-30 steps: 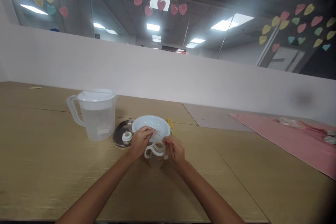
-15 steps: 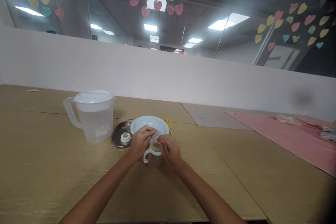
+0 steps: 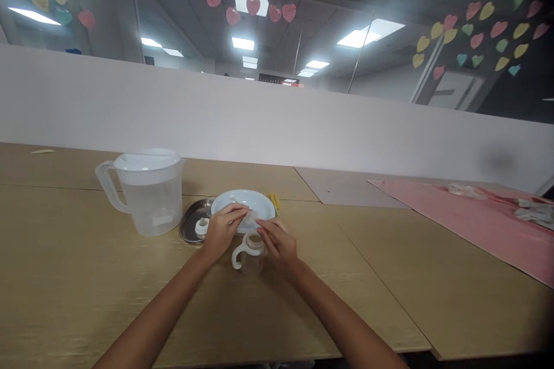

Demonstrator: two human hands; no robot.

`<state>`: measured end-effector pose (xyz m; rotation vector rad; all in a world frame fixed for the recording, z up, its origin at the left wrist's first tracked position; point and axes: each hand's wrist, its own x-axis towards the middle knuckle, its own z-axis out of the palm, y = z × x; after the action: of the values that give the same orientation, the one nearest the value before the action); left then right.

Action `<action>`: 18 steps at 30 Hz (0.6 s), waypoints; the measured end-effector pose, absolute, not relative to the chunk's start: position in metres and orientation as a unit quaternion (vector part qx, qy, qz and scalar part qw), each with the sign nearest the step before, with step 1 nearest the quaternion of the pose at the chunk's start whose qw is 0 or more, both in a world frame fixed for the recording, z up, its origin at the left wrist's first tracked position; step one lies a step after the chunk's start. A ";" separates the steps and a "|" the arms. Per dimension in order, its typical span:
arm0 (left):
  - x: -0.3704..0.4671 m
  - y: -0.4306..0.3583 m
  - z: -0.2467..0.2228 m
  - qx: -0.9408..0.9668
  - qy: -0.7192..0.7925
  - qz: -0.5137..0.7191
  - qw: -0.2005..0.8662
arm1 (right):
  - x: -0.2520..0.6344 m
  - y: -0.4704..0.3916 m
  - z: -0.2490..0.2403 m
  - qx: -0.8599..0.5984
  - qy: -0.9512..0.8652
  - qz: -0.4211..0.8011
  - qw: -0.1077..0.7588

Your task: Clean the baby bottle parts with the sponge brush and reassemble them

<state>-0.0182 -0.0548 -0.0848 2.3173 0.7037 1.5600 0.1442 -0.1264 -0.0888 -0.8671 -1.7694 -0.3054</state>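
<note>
My left hand (image 3: 222, 232) and my right hand (image 3: 279, 240) meet over the near rim of a white bowl (image 3: 255, 203). Between their fingertips is a small translucent piece (image 3: 251, 217), pinched from both sides; its exact shape is too small to tell. Just below stands a clear bottle (image 3: 252, 259) with a white handle, its mouth uncovered. A white ring cap with a teat (image 3: 202, 227) lies in a round metal tray (image 3: 188, 229), left of my left hand. Inside the bowl, a small white item (image 3: 234, 199) shows near the back left.
A lidded translucent pitcher (image 3: 154, 199) stands at the left of the tray. Something yellow (image 3: 274, 202) lies behind the bowl's right side. Pink cloth (image 3: 467, 222) covers the table's right part, with crumpled pale pieces (image 3: 534, 211) on it. A white wall (image 3: 259, 121) runs behind.
The view has shifted slightly. My fingertips have moved a little apart from the bottle's mouth, towards the bowl, still around the translucent piece.
</note>
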 end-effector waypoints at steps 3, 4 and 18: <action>-0.020 -0.053 -0.086 0.798 0.245 0.537 0.117 | 0.143 -0.129 -0.088 -0.334 -0.725 -0.154 0.582; -0.020 -0.053 -0.087 0.800 0.244 0.536 0.115 | 0.143 -0.129 -0.088 -0.331 -0.718 -0.157 0.592; -0.021 -0.042 -0.095 0.834 0.226 0.496 0.088 | 0.137 -0.128 -0.088 -0.380 -0.696 -0.119 0.598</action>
<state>-0.0210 -0.0424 -0.0947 2.4826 0.6731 1.4757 0.1370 -0.1280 -0.0881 -0.8810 -1.6141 -0.2750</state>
